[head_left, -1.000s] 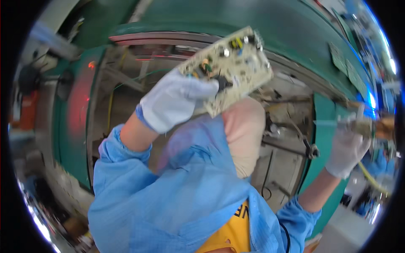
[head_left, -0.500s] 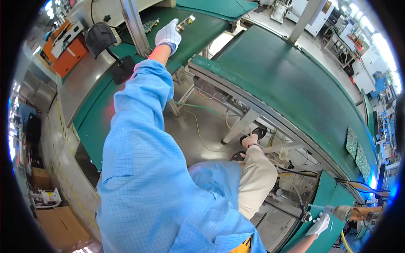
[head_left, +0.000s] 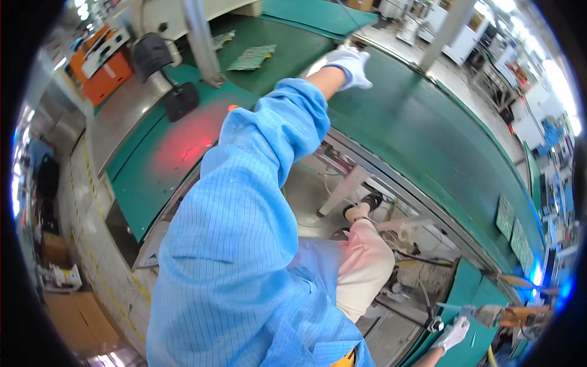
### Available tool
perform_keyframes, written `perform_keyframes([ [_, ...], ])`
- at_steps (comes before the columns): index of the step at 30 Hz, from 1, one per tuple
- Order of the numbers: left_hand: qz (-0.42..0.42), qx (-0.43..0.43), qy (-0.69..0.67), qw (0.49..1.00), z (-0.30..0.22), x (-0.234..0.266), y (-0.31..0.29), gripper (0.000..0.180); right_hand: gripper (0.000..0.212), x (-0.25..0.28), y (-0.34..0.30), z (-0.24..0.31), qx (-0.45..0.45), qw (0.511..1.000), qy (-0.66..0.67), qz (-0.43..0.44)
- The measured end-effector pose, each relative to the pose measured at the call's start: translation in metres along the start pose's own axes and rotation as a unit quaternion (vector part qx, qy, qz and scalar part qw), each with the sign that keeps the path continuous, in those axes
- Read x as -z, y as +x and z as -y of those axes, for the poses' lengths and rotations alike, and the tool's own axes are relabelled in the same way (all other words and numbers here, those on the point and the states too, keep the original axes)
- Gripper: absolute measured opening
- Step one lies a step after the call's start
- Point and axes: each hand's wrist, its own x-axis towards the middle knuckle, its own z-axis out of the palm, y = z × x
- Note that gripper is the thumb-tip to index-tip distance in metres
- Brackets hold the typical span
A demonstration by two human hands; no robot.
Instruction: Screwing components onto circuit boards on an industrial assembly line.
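Post (head_left: 200, 46) and circuit boards (head_left: 252, 58) left of left hand (head_left: 350, 66); right hand (head_left: 452, 334) by tool (head_left: 489, 316); both grips unclear.

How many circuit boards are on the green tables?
4 that I see: a left board beside the metal post, a second board just right of it, and an upper board and lower board at far right. More may be hidden.

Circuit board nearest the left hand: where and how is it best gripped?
Probably pinch the circuit board by its right edge, coming from the right: that thin edge seems raised over yellow parts, while another board lies off its left.
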Motion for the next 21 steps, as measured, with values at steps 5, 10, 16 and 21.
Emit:
perform_keyframes([
  [5, -0.036, -0.192, -0.013, 0.981, -0.163, -0.039, 0.017, 0.089, 0.019, -0.025, -0.034, 0.069, 0.108, 0.983, -0.144, -0.027],
  [10, -0.008, -0.345, -0.091, 0.934, -0.325, -0.047, -0.008, 0.091, 0.022, -0.015, -0.023, 0.027, 0.141, 0.956, -0.253, 0.049],
  [16, -0.056, -0.451, -0.194, 0.869, -0.47, -0.065, -0.051, 0.083, 0.028, -0.017, -0.02, 0.007, 0.092, 0.94, -0.325, 0.052],
  [21, -0.035, -0.454, -0.167, 0.875, -0.507, -0.079, -0.041, 0.071, 0.024, -0.032, -0.011, -0.004, 0.008, 0.978, -0.205, -0.028],
])
